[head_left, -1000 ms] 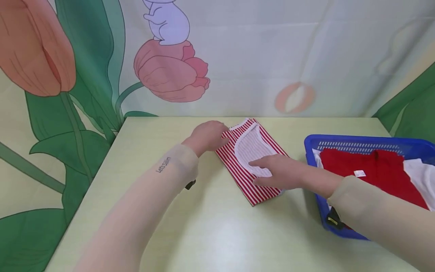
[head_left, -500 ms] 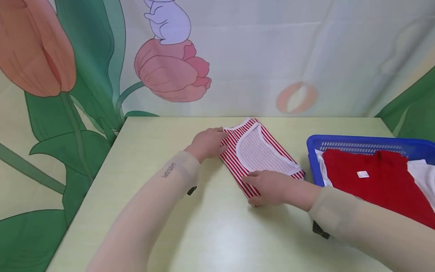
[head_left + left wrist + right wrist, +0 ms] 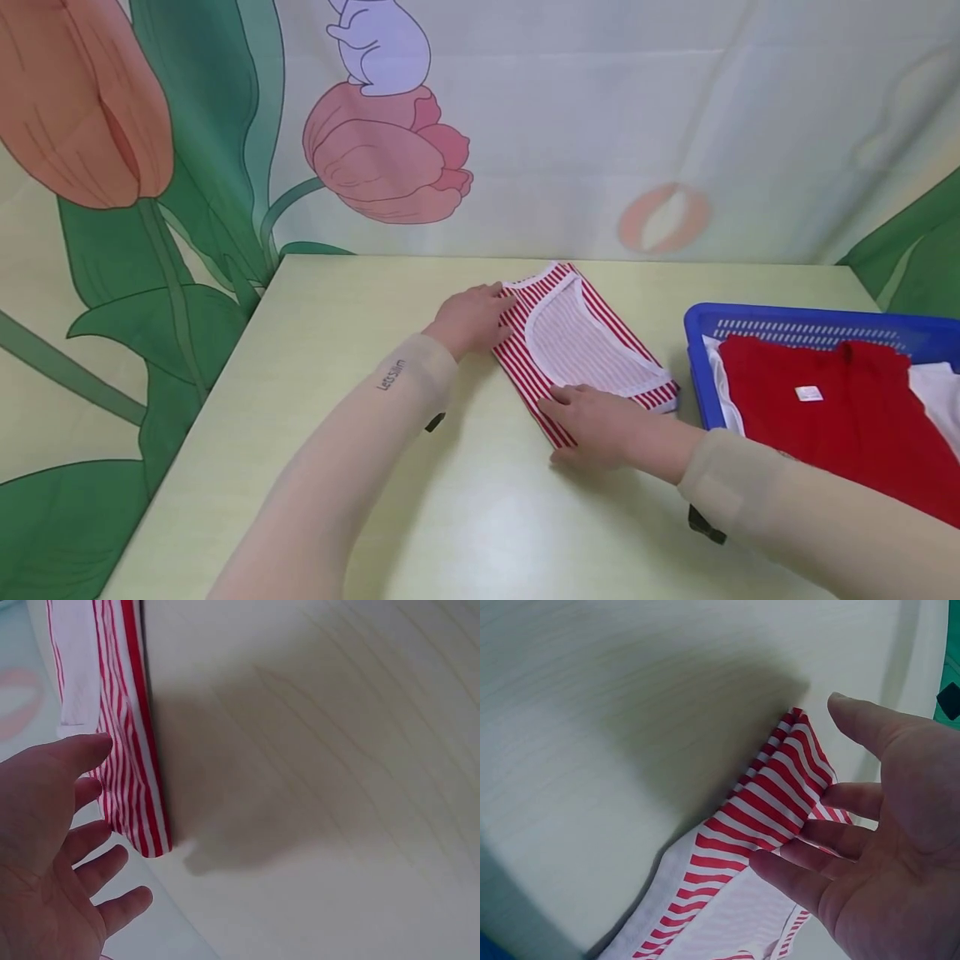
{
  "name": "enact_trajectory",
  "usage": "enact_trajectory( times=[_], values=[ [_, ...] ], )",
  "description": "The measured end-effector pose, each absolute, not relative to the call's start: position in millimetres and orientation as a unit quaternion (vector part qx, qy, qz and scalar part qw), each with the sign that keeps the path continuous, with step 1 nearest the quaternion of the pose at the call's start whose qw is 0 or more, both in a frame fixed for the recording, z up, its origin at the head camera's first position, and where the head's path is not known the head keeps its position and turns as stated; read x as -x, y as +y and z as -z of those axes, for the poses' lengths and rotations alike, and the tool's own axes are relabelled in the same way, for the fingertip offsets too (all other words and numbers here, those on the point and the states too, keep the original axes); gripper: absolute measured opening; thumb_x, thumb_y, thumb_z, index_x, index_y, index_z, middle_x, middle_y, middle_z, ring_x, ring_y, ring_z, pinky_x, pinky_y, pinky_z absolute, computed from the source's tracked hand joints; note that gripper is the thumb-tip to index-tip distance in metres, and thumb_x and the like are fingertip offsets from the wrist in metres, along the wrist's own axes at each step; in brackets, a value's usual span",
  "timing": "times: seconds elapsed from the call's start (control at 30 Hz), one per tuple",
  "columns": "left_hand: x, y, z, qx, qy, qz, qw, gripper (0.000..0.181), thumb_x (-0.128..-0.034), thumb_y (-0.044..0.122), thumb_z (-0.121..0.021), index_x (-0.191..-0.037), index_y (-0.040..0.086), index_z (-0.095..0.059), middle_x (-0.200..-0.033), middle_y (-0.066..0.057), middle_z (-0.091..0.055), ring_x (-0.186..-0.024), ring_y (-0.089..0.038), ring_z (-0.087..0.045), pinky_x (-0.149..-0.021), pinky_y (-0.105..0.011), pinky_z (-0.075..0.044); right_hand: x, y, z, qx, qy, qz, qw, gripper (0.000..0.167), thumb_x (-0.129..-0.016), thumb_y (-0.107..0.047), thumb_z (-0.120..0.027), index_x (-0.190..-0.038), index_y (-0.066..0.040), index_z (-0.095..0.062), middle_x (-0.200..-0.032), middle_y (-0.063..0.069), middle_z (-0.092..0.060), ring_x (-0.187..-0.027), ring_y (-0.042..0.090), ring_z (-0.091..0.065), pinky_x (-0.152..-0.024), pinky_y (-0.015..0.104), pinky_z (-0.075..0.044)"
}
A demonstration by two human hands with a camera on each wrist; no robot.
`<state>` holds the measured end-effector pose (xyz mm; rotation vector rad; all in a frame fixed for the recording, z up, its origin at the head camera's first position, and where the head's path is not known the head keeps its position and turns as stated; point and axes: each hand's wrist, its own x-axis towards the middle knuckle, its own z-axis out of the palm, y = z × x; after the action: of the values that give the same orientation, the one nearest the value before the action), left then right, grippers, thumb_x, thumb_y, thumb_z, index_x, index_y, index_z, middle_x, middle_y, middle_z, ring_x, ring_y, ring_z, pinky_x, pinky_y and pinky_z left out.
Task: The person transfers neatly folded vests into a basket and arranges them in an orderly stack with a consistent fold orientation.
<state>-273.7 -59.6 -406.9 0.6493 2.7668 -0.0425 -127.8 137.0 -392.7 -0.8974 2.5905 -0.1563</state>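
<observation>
A red-and-white striped tank top [image 3: 591, 333], folded flat with white binding, lies slantwise on the table. At its left far corner my left hand [image 3: 471, 318] touches the striped cloth with its fingertips. The left wrist view shows that hand [image 3: 52, 840] with fingers loosely spread at the folded edge. My right hand [image 3: 603, 423] rests its fingers on the near corner of the top. In the right wrist view, this hand's fingers [image 3: 791, 874] lie against the stripes, while the thumb stands apart from the cloth.
A blue plastic basket [image 3: 693, 350] stands at the right of the pale table [image 3: 360, 292], holding a red garment [image 3: 862, 425] and white clothes [image 3: 937, 392]. A curtain [image 3: 570, 125] printed with flowers hangs behind the table.
My right hand has moved left and nearer from the top's right side to its near corner, uncovering the right corner. My left hand has shifted slightly nearer, its fingers straighter. The top stays in place.
</observation>
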Motion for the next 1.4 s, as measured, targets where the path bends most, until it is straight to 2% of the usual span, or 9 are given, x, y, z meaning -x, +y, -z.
enact_trajectory(
  times=[0.27, 0.53, 0.8, 0.97, 1.4],
  values=[
    [273.0, -66.9, 418.9, -0.217, 0.963, 0.007, 0.159, 0.061, -0.1108, 0.037, -0.057, -0.167, 0.021, -0.04, -0.175, -0.011, -0.03, -0.159, -0.032, -0.034, -0.128, -0.046, -0.031, 129.0, 138.0, 399.2, 0.312, 0.926, 0.058, 0.202, 0.068, -0.098, -0.033, -0.079, -0.15, 0.003, -0.055, -0.154, 0.028, -0.053, -0.144, 0.045, -0.05, -0.121, 0.054, -0.041],
    [267.7, -77.3, 426.1, -0.221, 0.965, -0.004, 0.143, 0.06, -0.111, 0.036, -0.056, -0.166, 0.02, -0.041, -0.174, -0.011, -0.032, -0.156, -0.031, -0.039, -0.125, -0.045, -0.036, 128.1, 139.2, 398.6, 0.316, 0.926, 0.067, 0.195, 0.064, -0.098, -0.032, -0.079, -0.148, 0.002, -0.058, -0.152, 0.026, -0.055, -0.143, 0.044, -0.052, -0.12, 0.055, -0.042],
    [258.4, -86.5, 428.1, -0.198, 0.969, 0.024, 0.147, 0.062, -0.1108, 0.04, -0.055, -0.167, 0.021, -0.039, -0.173, -0.01, -0.034, -0.155, -0.032, -0.041, -0.122, -0.048, -0.041, 127.1, 139.2, 400.8, 0.328, 0.921, 0.072, 0.197, 0.064, -0.099, -0.03, -0.078, -0.149, 0.003, -0.057, -0.157, 0.028, -0.05, -0.147, 0.046, -0.047, -0.122, 0.056, -0.039],
    [247.0, -92.5, 427.2, -0.18, 0.973, 0.042, 0.139, 0.062, -0.1111, 0.041, -0.054, -0.167, 0.017, -0.039, -0.171, -0.013, -0.037, -0.154, -0.032, -0.043, -0.119, -0.052, -0.044, 129.4, 139.3, 401.9, 0.34, 0.919, 0.069, 0.188, 0.062, -0.099, -0.027, -0.077, -0.149, 0.003, -0.057, -0.157, 0.027, -0.051, -0.147, 0.046, -0.047, -0.122, 0.055, -0.039],
    [218.4, -99.9, 430.1, -0.141, 0.983, 0.044, 0.111, 0.06, -0.1107, 0.041, -0.054, -0.161, 0.009, -0.047, -0.16, -0.021, -0.051, -0.143, -0.035, -0.056, -0.12, -0.063, -0.038, 136.0, 148.8, 400.6, 0.374, 0.909, 0.064, 0.172, 0.053, -0.098, -0.022, -0.077, -0.144, 0.001, -0.063, -0.153, 0.022, -0.057, -0.145, 0.044, -0.05, -0.12, 0.055, -0.042]
  ],
)
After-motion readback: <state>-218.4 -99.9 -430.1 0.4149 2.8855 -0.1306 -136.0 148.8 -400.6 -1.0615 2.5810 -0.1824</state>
